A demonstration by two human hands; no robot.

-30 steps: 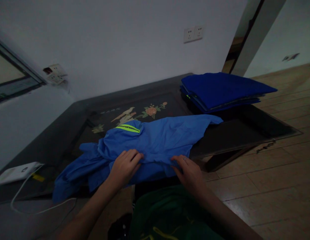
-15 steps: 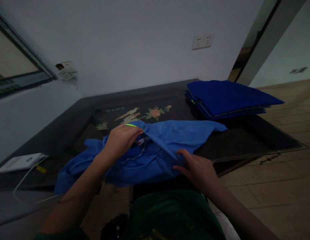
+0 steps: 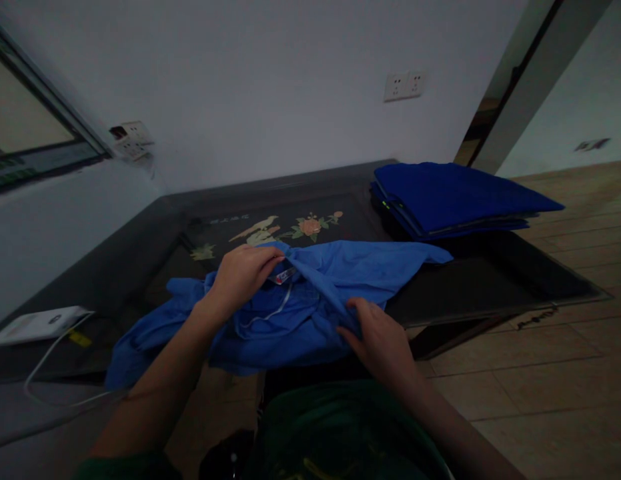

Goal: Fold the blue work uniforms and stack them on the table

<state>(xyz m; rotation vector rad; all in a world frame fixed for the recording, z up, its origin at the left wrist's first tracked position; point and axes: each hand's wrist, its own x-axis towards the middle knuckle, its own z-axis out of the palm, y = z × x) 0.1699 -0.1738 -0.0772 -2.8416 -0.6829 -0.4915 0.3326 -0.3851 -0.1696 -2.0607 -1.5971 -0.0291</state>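
A crumpled light blue garment [image 3: 360,263] lies across the front of a dark table [image 3: 310,180] with a bird-and-flower picture on its top. My left hand [image 3: 245,272] pinches the garment's upper edge near its middle, beside a small white label [image 3: 283,275]. Lower and to the right, my right hand [image 3: 377,333] grips a folded edge of the same cloth between thumb and fingers. A taut fold runs slantwise between both hands. One sleeve-like part hangs toward the lower left under my left forearm.
Folded dark blue cloths [image 3: 460,197] are stacked at the table's back right. A white device [image 3: 40,325] with a cable lies at the left edge. Wall sockets [image 3: 404,86] are behind the table, and a window [image 3: 30,107] is at upper left.
My right hand has moved slightly left and up with the cloth edge. My left hand's hold remains near the label, and the yellow-green strip by it no longer shows.
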